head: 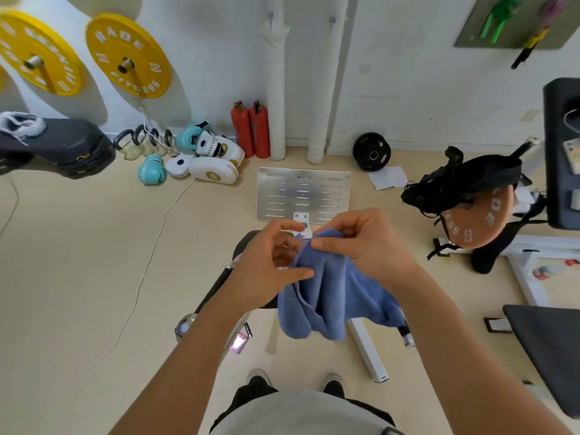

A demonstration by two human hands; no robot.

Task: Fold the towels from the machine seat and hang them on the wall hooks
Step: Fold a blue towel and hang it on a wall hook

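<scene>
Mid-fold, by the look of it: soft blue terry towel (332, 287) held in the air at picture centre, above the dark padded machine seat (248, 243), hanging bunched toward 5 o'clock. Right hand (367, 246) pinching the top edge between thumb and forefinger, left hand (270, 262) at 9 o'clock of it, fingers loosely curled, thumb just touching the cloth, no firm grip visible. Next, probably: catch a corner with the left, pull the edge straight, then up to the small metal wall hooks (270, 16) at 12 o'clock.
</scene>
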